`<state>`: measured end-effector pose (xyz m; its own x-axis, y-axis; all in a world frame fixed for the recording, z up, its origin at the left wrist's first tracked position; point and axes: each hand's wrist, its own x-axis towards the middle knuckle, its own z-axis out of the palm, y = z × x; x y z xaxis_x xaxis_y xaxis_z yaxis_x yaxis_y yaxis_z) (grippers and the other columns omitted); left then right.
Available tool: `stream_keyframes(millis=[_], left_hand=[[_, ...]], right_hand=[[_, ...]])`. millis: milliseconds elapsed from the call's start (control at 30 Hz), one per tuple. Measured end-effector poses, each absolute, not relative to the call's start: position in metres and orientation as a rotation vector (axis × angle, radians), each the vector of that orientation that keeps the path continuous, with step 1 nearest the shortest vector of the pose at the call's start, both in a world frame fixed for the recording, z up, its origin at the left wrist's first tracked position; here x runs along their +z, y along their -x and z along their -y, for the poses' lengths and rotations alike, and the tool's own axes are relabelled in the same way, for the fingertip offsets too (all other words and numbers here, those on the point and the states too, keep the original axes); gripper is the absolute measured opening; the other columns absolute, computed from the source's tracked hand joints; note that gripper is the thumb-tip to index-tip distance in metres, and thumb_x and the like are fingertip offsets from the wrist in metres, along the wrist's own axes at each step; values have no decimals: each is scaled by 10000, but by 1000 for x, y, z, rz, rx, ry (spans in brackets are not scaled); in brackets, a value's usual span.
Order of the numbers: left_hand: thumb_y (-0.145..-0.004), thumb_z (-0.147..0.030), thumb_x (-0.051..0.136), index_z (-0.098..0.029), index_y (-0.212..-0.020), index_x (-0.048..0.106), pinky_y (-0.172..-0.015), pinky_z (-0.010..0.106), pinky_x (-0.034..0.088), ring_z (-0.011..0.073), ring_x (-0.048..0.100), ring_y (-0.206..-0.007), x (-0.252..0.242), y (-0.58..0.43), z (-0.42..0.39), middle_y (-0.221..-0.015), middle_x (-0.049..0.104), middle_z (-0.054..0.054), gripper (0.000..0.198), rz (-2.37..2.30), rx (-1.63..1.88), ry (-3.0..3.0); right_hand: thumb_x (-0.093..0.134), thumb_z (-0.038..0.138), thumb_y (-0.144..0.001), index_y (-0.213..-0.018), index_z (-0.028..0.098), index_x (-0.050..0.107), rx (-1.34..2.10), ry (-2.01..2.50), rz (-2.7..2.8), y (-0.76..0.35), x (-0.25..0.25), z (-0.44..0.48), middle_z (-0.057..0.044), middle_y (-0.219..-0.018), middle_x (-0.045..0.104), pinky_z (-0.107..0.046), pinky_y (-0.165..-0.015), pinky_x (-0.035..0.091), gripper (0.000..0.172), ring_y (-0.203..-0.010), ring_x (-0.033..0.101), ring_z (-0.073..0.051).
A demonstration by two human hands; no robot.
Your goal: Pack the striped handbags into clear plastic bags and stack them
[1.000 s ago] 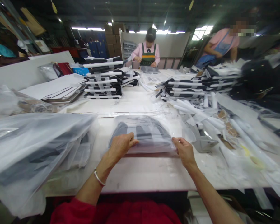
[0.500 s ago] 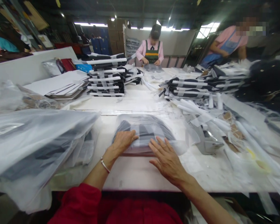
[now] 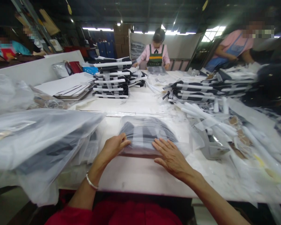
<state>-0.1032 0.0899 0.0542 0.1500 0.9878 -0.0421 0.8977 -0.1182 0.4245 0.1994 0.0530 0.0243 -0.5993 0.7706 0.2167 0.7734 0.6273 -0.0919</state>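
A clear plastic bag point(image 3: 152, 129) with a folded dark item inside lies flat on the white table in front of me. My left hand point(image 3: 114, 145) is at the bag's left edge, its fingers curled closed on the plastic. Flat on the bag's lower right part rests my right hand point(image 3: 170, 154), fingers stretched out and slightly apart, thumb toward the left. What exactly the dark item is, the plastic hides.
Larger filled plastic bags point(image 3: 49, 147) lie at left. Stacks of dark folded items with white tubes point(image 3: 112, 78) stand behind, more point(image 3: 196, 89) at right. Loose white tubes and plastic scraps point(image 3: 215, 125) clutter the right side. A person point(image 3: 155, 54) works across the table.
My left hand has moved left, from the top of the bag to its left edge. The right hand stays flat on the bag. The view has shifted slightly.
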Motion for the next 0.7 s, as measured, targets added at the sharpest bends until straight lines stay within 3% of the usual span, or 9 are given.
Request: stream_keyframes(millis=[100, 200, 300, 367, 467, 567, 700], left_hand=[[-926, -458, 513, -225, -800, 591, -580, 264, 309, 176, 580, -653, 52, 107, -93, -673, 629, -11, 277, -2083, 344, -2039], [-972, -368, 463, -189, -849, 620, -699, 308, 383, 221, 606, -784, 56, 87, -76, -801, 672, 65, 268, -2319, 675, -2326], [-988, -291, 431, -193, -943, 657, -855, 346, 424, 218, 620, -924, 56, 40, -48, -954, 704, 77, 250, -1920, 1021, -2674], [-965, -362, 492, -217, -1178, 627, -996, 408, 402, 253, 571, -1150, 47, 9, -33, -1184, 677, 81, 291, -1643, 894, -2810], [-880, -533, 590, -268, -1376, 510, -1083, 573, 326, 341, 462, -1307, 25, -18, -28, -1395, 570, 69, 569, -1672, 654, -2826], [-862, -523, 622, -288, -1426, 461, -1095, 653, 276, 374, 407, -1354, 10, -19, -35, -1471, 497, 60, 632, -1701, 509, -2811], [-862, -454, 642, -281, -1430, 467, -1097, 679, 254, 397, 399, -1357, 8, -14, -40, -1472, 492, 75, 619, -1698, 486, -2820]], right_hand=[[626, 387, -895, -1464, 244, 420, 38, 1307, 2629, -200, 26, -56, -58, -1525, 417, -514, -1146, 279, 621, -1402, 370, -288], [638, 404, -882, -1463, 254, 420, 107, 1335, 2630, -200, 28, -56, -60, -1530, 409, -514, -1149, 274, 638, -1406, 364, -287], [640, 427, -878, -1464, 256, 419, 143, 1342, 2617, -198, 30, -55, -68, -1526, 414, -524, -1146, 276, 649, -1405, 364, -294], [640, 441, -876, -1458, 238, 428, 149, 1337, 2612, -197, 30, -56, -77, -1518, 427, -519, -1143, 291, 652, -1400, 372, -294], [646, 456, -871, -1450, 206, 437, 114, 1308, 2612, -206, 28, -60, -89, -1514, 431, -493, -1152, 295, 665, -1402, 372, -280], [610, 466, -897, -1438, 199, 455, 35, 1422, 2533, -239, 31, -59, -106, -1485, 468, -526, -1134, 309, 622, -1386, 397, -296], [464, 422, -979, -1234, 206, 638, -44, 1636, 2126, -314, 49, -41, -101, -1251, 671, -461, -1052, 403, 378, -1191, 591, -265]])
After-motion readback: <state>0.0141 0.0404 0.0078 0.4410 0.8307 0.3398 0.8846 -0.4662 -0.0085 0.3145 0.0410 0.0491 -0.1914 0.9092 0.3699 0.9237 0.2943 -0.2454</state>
